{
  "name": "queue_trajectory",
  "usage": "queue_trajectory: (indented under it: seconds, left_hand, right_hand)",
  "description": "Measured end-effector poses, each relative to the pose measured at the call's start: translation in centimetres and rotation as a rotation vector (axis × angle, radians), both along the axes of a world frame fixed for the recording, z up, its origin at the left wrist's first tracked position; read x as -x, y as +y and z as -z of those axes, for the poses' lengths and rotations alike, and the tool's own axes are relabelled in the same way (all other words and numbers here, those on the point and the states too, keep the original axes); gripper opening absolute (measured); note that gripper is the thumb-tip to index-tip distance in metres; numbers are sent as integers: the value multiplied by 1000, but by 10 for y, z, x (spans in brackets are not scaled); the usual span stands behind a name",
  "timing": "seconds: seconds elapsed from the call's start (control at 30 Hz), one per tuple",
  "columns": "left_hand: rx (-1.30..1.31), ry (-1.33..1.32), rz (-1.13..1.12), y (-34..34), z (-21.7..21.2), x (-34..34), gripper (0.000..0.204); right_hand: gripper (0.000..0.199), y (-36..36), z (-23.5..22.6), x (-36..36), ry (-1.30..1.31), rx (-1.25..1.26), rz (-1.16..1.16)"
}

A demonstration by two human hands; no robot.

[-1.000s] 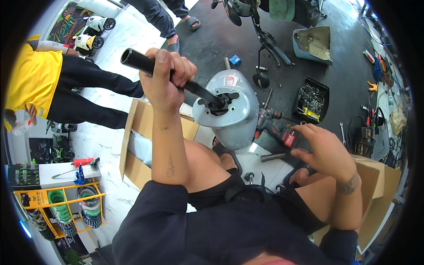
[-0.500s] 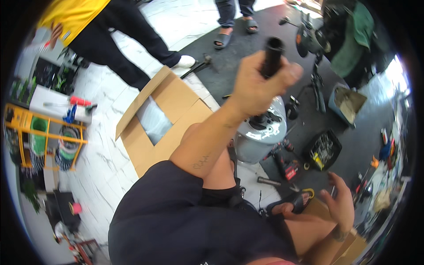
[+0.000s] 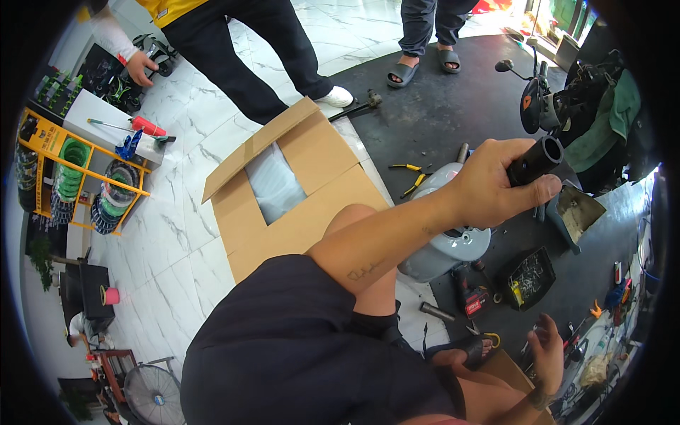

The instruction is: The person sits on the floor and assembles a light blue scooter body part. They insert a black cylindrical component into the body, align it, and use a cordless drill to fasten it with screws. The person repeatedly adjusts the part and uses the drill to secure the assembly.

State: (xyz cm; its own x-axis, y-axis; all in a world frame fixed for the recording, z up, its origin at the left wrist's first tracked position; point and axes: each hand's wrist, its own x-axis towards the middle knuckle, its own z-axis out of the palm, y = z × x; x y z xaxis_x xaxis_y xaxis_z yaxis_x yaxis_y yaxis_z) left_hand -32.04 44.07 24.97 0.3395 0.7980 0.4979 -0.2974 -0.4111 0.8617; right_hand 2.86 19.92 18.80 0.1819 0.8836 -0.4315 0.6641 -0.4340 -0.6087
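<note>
My left hand (image 3: 492, 177) is closed round a short black tube (image 3: 536, 161) with a hollow round end, raised above the work area. What lies inside the fist is hidden. Beneath that forearm stands a glossy grey rounded housing (image 3: 446, 251), partly covered by the arm. My right hand (image 3: 547, 354) hovers low at the right, fingers apart and empty, near my sandalled foot. Between that hand and the housing, a power tool with a red and black battery (image 3: 472, 297) lies on the floor. Beside it is a grey metal cylinder (image 3: 436, 312).
A cardboard box (image 3: 319, 205) with a cut-out window lies left of the housing. Yellow-handled pliers (image 3: 412, 185) rest on the black mat (image 3: 446, 106). A black tray (image 3: 544, 294) holds small hardware. Two people stand ahead. A scooter (image 3: 542, 106) stands far right, a tyre rack (image 3: 92, 173) left.
My left hand has carried the black tube rightward and down, turning its hollow end to the right. My right hand has shifted slightly lower, still empty. The whole view has swung a little.
</note>
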Motion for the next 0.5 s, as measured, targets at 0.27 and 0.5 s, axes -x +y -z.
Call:
queue_trajectory:
  seconds: [0.27, 0.5]
  left_hand:
    - [23, -7, 70, -10, -6, 6, 37]
    - [26, -2, 49, -9, -7, 9, 31]
  right_hand:
    - [57, 3, 5, -1, -41, 14, -12]
    - [58, -10, 4, -37, 17, -47, 50]
